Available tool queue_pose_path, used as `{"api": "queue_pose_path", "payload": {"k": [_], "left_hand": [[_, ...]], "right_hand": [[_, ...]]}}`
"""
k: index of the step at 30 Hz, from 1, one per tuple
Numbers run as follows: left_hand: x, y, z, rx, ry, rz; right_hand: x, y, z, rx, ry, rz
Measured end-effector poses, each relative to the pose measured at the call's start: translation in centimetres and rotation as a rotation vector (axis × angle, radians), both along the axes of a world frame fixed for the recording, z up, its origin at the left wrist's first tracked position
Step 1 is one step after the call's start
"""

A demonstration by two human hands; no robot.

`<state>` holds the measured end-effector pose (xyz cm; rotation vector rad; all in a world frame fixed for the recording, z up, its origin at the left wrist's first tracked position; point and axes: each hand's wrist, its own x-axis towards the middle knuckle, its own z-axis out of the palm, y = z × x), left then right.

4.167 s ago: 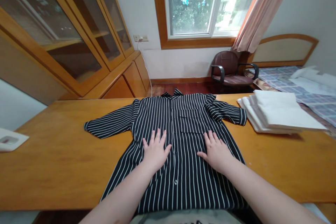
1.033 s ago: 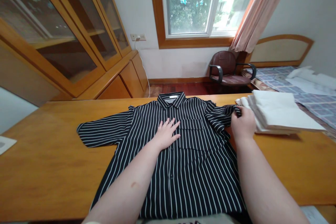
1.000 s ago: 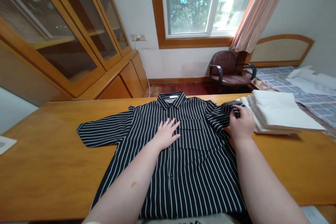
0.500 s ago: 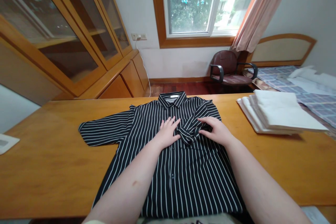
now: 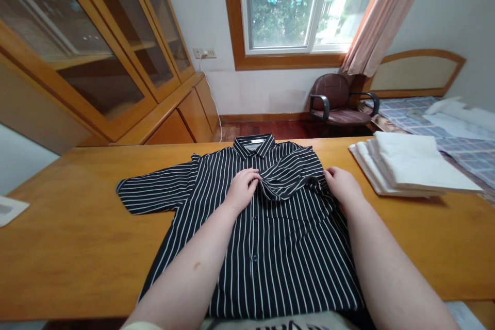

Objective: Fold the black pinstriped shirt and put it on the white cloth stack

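A black shirt with white stripes (image 5: 247, 258) lies front up on the wooden table, its collar at the far side. One sleeve (image 5: 154, 188) stretches out flat to the left. The other sleeve (image 5: 286, 172) is folded inward over the chest. My left hand (image 5: 243, 188) pinches the cuff end of that folded sleeve near the button line. At the shirt's right edge, by the armpit, my right hand (image 5: 342, 185) has its fingers closed on the fabric.
A stack of white folded sheets or packets (image 5: 413, 165) sits on the right of the wooden table (image 5: 77, 263). A white object (image 5: 11, 210) lies at the left edge. Beyond are a glass-door cabinet (image 5: 100, 51), an office chair (image 5: 336, 103) and a bed (image 5: 436, 118).
My left hand has gone from lying flat on the chest to pinching the cuff. My right hand has moved right to the shirt's edge, and the folded sleeve is spread wider.
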<state>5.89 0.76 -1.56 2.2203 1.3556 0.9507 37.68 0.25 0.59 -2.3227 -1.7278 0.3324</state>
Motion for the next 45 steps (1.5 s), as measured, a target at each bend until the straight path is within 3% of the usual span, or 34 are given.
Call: {"api": "queue_pose_path", "payload": {"k": [5, 9, 13, 18, 22, 29, 38, 41, 43, 45], "left_hand": [[-0.8, 0.9, -0.9, -0.056, -0.175, 0.291], [-1.4, 1.6, -1.9, -0.190, -0.287, 0.407], [-1.5, 1.8, -2.1, -0.317, -0.383, 0.373], [-1.1, 1.5, -1.5, -0.381, -0.316, 0.349], [-1.0, 1.5, -1.4, -0.329, -0.317, 0.320], [-0.6, 1.4, -1.3, -0.329, -0.279, 0.249], [-0.7, 1.1, -1.5, -0.340, -0.188, 0.209], [-0.7, 1.0, -1.7, -0.347, -0.176, 0.175], [-0.7, 1.0, -1.7, -0.348, -0.173, 0.159], [-0.8, 0.9, -1.5, -0.322, -0.139, 0.137]], "right_hand": [[0.6, 0.6, -1.0, -0.110, 0.022, -0.085], [0.7, 0.9, -1.8, -0.155, 0.029, -0.056], [0.6, 1.0, -1.9, -0.117, 0.069, -0.047], [0.3, 0.8, -2.1, -0.137, 0.120, -0.025], [0.6, 0.9, -2.3, -0.088, 0.130, -0.033], [1.5, 1.4, -2.2, -0.001, 0.087, -0.191], [1.3, 1.1, -2.3, -0.066, 0.199, -0.138], [0.8, 0.5, -1.9, 0.057, 0.168, 0.000], [0.3, 0.1, -1.6, 0.138, 0.107, 0.227], [-0.3, -0.2, -1.5, 0.123, 0.060, 0.458]]}}
